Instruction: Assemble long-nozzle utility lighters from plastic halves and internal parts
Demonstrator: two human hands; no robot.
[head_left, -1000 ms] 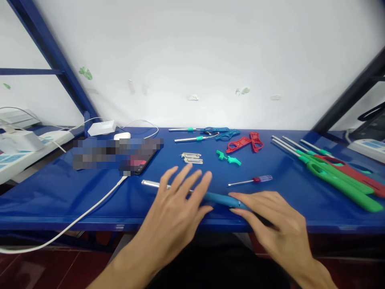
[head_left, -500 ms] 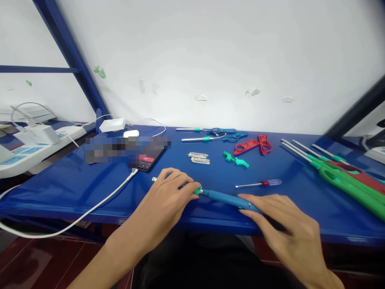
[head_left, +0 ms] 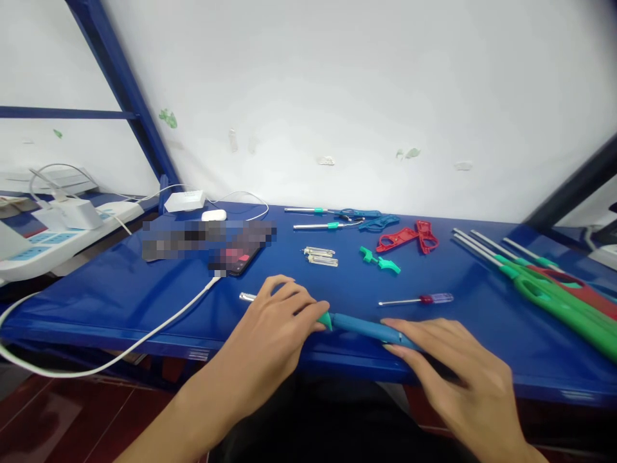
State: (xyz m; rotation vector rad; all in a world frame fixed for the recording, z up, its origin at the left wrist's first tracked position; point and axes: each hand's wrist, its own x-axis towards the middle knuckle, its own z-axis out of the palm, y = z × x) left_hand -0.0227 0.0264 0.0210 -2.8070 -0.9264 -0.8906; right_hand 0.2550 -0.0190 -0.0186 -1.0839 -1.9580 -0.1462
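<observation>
A long blue utility lighter (head_left: 359,325) with a green collar and a metal nozzle lies along the front edge of the blue table (head_left: 120,289). My left hand (head_left: 274,318) is curled over the metal nozzle, its fingertips pinched at the green collar. My right hand (head_left: 448,360) lies over the lighter's handle end, fingers wrapped on it. A small red-handled screwdriver (head_left: 417,299) sits just beyond the lighter. Two small metal parts (head_left: 321,256) and a green trigger piece (head_left: 380,260) lie farther back.
Several green and red lighters (head_left: 554,283) are stacked at the right. Red (head_left: 407,236) and blue (head_left: 371,218) shell halves and two metal tubes lie near the wall. A phone (head_left: 236,257) with a white cable (head_left: 144,334) sits at the left, past it a white charger (head_left: 184,200).
My left hand has gone from flat and spread over the nozzle to curled with its fingertips at the green collar. The right hand stays on the handle. The view shifted slightly left.
</observation>
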